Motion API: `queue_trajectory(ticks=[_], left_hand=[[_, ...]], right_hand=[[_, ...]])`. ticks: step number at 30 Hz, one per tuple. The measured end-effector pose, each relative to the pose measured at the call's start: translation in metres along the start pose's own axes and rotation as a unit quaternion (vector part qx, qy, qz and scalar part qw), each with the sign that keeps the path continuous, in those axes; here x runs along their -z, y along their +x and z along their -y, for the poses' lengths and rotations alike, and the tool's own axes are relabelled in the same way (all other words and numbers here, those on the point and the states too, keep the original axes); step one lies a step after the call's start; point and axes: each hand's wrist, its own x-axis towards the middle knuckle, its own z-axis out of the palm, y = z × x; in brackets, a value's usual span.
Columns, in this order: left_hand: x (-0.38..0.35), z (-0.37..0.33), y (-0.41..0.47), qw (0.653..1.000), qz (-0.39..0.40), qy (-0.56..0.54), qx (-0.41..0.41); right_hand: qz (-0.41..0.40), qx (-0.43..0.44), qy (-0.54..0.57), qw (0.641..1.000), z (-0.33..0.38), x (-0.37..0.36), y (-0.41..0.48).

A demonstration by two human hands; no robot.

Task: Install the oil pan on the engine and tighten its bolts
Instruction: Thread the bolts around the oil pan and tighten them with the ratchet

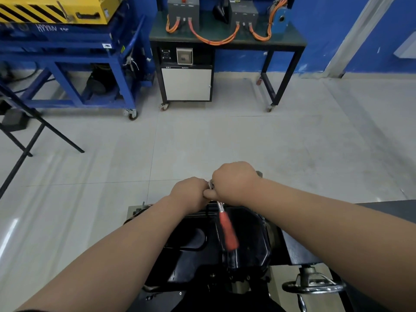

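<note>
**At pan's far rim: wrench gripped by both hands**

Oil pan (247,242): black, glossy, seated on the engine at lower centre.
Wrench (227,230): red handle, blurred, angled back over the pan; its metal head is hidden between the hands.
Left hand (191,194) and right hand (234,183): both clenched round the wrench head, knuckles touching.
Handwheel (313,287): seen lower right.
Desk (290,40): well apart, laid with orange cables (213,40).

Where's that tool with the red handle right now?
In the head view, low and just right of centre, the red-handled tool slants over the oil pan, its metal end at the pan's far edge, where left hand and right hand meet.
</note>
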Motion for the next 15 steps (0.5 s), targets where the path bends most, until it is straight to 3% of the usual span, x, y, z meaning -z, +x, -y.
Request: queue_trajectory(ticks=[4,7,11,13,15], left_hand=[[-0.007,0.001,-0.003,0.998,-0.029,0.018,-0.054],[-0.005,0.003,-0.003,0.998,-0.054,0.006,-0.024],[-0.005,0.005,-0.002,1.000,-0.019,0.012,0.021],[-0.007,0.005,-0.001,1.000,-0.008,-0.005,0.021],[-0.009,0.004,0.001,1.000,-0.021,0.014,-0.001]], right_hand=[[-0.065,0.151,-0.075,0.984,-0.014,0.002,0.001],[-0.088,0.110,-0.060,0.988,-0.014,0.005,0.001],[-0.027,-0.028,0.017,0.999,0.006,0.001,0.002],[-0.033,-0.003,-0.007,0.999,0.006,0.004,0.003],[-0.054,0.080,-0.067,0.993,0.000,0.009,0.005]])
